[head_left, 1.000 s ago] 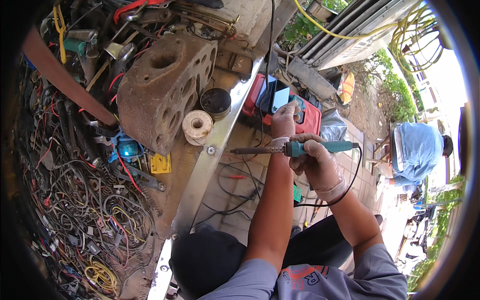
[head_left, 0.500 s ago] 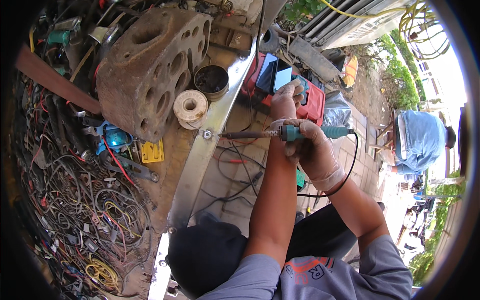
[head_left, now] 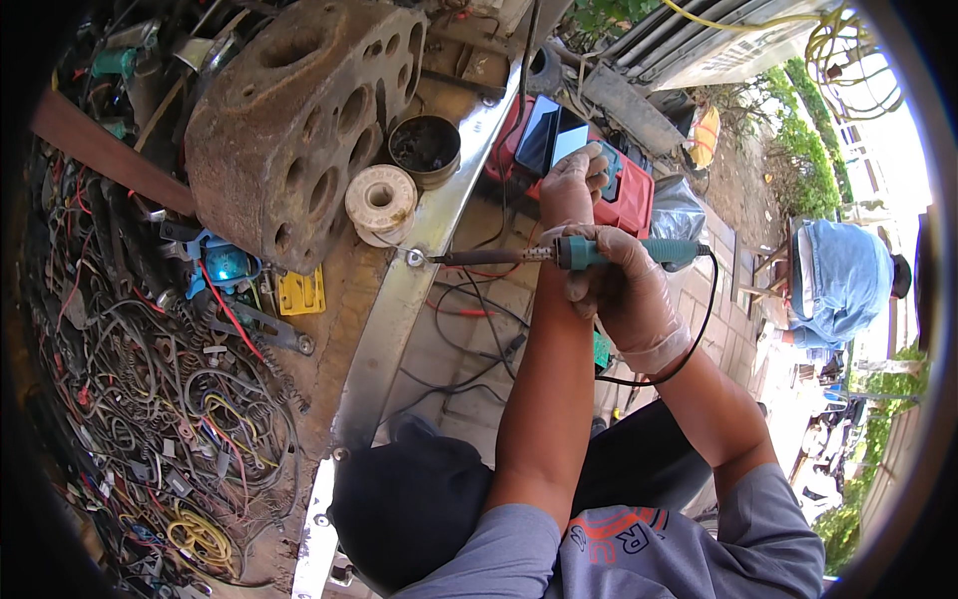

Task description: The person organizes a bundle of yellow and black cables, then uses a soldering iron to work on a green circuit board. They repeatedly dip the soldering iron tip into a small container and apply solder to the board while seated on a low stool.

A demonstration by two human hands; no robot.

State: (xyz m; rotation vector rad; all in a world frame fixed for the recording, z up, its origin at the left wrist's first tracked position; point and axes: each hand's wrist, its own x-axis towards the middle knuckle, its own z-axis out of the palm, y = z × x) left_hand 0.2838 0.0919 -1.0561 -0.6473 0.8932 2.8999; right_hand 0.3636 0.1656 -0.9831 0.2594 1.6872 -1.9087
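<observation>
My right hand [head_left: 624, 295], in a thin clear glove, is wrapped round the teal handle of a soldering iron [head_left: 499, 257]. The iron points left across my left forearm, its tip close to a bolt head [head_left: 414, 258] on the bench's metal edge strip. My left hand [head_left: 571, 185], gloved too, reaches farther out to a device with a dark, glossy screen [head_left: 551, 135] on a red case [head_left: 631, 195]. Its fingers are curled at the screen's near edge; anything inside them is hidden. A pale solder spool [head_left: 381, 203] stands near the iron's tip, beside an open round tin [head_left: 424, 150].
A heavy rusty engine block [head_left: 299, 130] sits on the bench. Tangled wires [head_left: 190, 429] cover its left side, near a yellow plastic piece [head_left: 301, 292]. Black cables [head_left: 469, 339] lie on the paved floor. A person in blue [head_left: 843, 280] is at the far right.
The iron's tip is slightly nearer the bolt head. My view has shifted a little; both hands keep nearly the same pose.
</observation>
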